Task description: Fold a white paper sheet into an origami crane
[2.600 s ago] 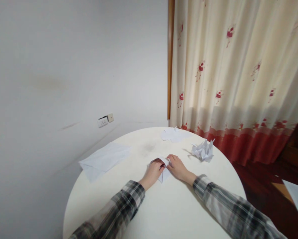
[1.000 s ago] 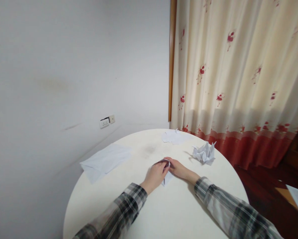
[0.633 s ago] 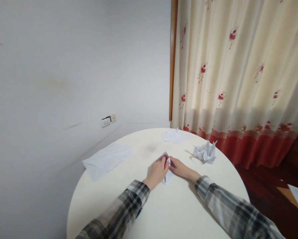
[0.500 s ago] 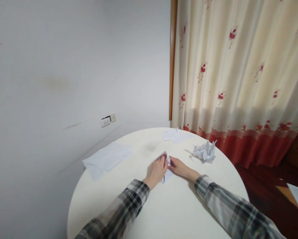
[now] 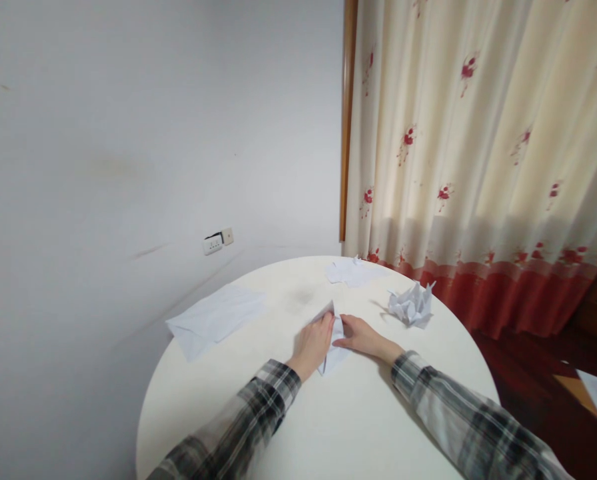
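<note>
A folded sheet of white paper [image 5: 334,359] lies on the round white table [image 5: 338,427], its pointed upper corner sticking up past my fingers. From the left, my left hand [image 5: 314,343] is closed over the paper with its fingertips near the middle fold. On the other side, my right hand [image 5: 361,335] grips the right edge, index finger above and thumb lower down. Both hands cover much of the paper, so the inner folds are hidden.
A stack of white paper sheets [image 5: 218,317] lies at the table's left edge. Folded paper cranes [image 5: 411,305] are bunched at the right. More paper pieces [image 5: 351,271] rest at the far edge. Behind are a wall socket [image 5: 212,245] and a flowered curtain [image 5: 483,167].
The fingers of my right hand have spread a little along the paper's edge. More of the paper's lower part shows between my hands. The other papers stay put.
</note>
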`<state>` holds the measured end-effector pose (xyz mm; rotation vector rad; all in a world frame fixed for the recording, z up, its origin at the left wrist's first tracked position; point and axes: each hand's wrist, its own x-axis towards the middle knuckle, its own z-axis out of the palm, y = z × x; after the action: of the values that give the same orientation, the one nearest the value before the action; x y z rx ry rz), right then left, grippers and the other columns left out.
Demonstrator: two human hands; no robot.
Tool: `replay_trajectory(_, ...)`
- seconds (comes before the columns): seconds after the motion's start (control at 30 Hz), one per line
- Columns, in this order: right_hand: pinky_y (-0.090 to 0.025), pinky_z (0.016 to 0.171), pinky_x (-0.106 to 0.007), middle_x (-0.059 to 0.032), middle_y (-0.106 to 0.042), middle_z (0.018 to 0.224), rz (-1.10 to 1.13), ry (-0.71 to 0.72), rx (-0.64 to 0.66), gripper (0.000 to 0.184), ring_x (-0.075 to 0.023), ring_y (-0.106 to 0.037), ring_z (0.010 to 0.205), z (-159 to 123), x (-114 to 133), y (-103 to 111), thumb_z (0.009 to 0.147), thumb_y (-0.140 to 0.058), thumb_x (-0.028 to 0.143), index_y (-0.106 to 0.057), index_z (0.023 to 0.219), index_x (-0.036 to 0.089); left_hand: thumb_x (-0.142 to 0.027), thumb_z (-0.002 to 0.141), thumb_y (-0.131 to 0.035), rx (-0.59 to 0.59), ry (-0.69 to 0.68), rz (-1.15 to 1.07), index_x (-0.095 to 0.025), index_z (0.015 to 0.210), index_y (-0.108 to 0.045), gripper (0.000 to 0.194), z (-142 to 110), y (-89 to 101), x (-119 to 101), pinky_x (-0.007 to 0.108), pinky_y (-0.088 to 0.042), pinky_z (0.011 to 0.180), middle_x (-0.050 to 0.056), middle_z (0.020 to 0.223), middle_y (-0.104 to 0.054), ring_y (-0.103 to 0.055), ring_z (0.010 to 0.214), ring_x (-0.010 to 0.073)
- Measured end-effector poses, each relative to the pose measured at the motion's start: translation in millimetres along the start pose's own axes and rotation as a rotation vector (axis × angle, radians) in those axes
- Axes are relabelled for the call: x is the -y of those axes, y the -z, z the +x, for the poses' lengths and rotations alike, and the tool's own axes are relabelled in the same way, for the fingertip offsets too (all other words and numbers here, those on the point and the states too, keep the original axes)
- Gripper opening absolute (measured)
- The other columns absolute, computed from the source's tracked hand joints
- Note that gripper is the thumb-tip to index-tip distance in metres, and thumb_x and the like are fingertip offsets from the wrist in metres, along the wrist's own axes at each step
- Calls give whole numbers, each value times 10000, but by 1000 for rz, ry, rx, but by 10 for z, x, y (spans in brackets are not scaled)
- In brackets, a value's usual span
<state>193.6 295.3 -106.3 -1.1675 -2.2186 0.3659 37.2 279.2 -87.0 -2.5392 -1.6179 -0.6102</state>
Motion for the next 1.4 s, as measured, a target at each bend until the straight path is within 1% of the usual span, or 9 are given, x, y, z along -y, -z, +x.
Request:
replay_trajectory(0.2, -385, 772, -312, -92, -577, 961, -43, -8, 1, 438, -212, -520, 869, -11, 47, 3, 641, -641, 374, -518, 994, 146, -302, 905, -210, -24, -24, -20, -196, 1192, -356, 339, -18, 21, -15, 241, -417, 616, 79, 918, -605, -598, 752, 187)
replay_trajectory(0.4, -380, 764, -303, -90, -572, 941, -48, 20, -23, 379, -203, -510, 849, -24, 34, -12, 673, -613, 377, -518, 949, 136, -300, 901, -225, -43, -52, -42, -216, 1240, -308, 359, -27, 20, -6, 246, -423, 656, 79, 1010, -583, -586, 798, 190)
replay_trajectory(0.53, -376, 746, -281, -68, -574, 891, -11, 7, -24, 249, -172, -507, 813, -30, 62, -10, 820, -431, 366, -514, 919, 153, -278, 904, -225, -45, -53, -55, -214, 1261, -271, 366, -23, 6, 13, 243, -422, 643, 76, 988, -589, -592, 769, 178)
replay_trajectory(0.6, -375, 716, -268, -58, -570, 833, -19, -21, -31, 255, -155, -503, 765, -26, 75, -18, 868, -333, 344, -508, 868, 160, -280, 904, -222, -60, -46, -53, -198, 1266, -258, 373, -20, -4, 20, 239, -423, 632, 78, 965, -596, -596, 756, 178)
replay_trajectory(0.7, -368, 683, -257, -52, -556, 776, -61, -55, -54, 279, -148, -494, 721, -16, 77, -42, 885, -287, 337, -492, 805, 165, -288, 902, -216, -76, -18, -43, -160, 1253, -276, 378, -17, -19, 28, 233, -425, 612, 91, 937, -604, -601, 743, 183)
replay_trajectory(0.9, -366, 680, -255, -59, -562, 795, -83, -42, -50, 243, -154, -501, 732, -13, 74, -49, 871, -328, 335, -493, 815, 167, -267, 901, -211, -68, -12, -24, -151, 1247, -285, 372, -12, -32, 36, 224, -428, 607, 98, 920, -609, -605, 743, 180)
replay_trajectory(1.03, -371, 722, -261, -72, -577, 868, -56, -45, -34, 214, -167, -516, 800, -26, 72, -37, 834, -414, 340, -515, 895, 161, -224, 893, -235, -41, -4, 11, -148, 1264, -263, 379, -3, -40, 37, 223, -432, 616, 102, 891, -613, -606, 729, 179)
replay_trajectory(1.17, -371, 746, -271, -82, -574, 942, -66, -35, -42, 343, -191, -514, 870, -44, 76, -51, 744, -547, 382, -503, 1005, 164, -197, 884, -252, -34, -9, 19, -171, 1268, -238, 385, -2, -51, 42, 232, -437, 621, 96, 904, -607, -605, 734, 182)
replay_trajectory(1.4, -376, 700, -273, -82, -581, 905, -123, -96, -55, 417, -196, -529, 819, -44, 113, -82, 667, -611, 422, -503, 974, 161, -180, 869, -286, 4, -13, 48, -156, 1287, -177, 433, -7, -58, 40, 247, -440, 636, 109, 917, -591, -597, 756, 197)
